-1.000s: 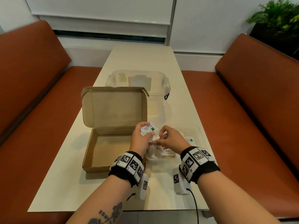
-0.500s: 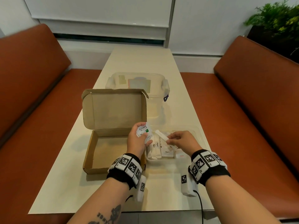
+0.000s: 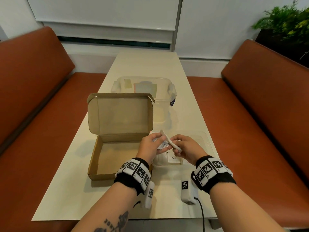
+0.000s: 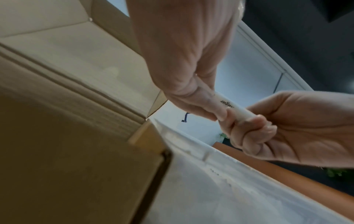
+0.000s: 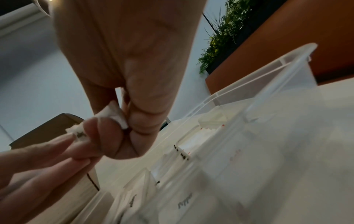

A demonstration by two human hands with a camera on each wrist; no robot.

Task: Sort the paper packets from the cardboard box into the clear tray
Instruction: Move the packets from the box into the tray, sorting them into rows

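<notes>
From the head view we see both hands up over the near end of the clear tray [image 3: 206, 141], holding one long white packet [image 3: 170, 141] between them. The left wrist view shows more: the left hand [image 4: 184, 63] has its fingers [image 4: 201, 104] pinched on one end, and the right hand [image 4: 298, 128] has its fingers curled round the other end. The left hand also holds a small printed packet [image 3: 163, 145]; we think it may be a few, but it is blurry. The right wrist view shows packets lying in the tray's little sections.

The open cardboard box [image 3: 117, 158] sits on the counter [image 3: 150, 64] just left of the tray, its lid standing up. A clear tub [image 3: 143, 86] sits behind it.

Half a second ago the hands were apart; now they meet.
</notes>
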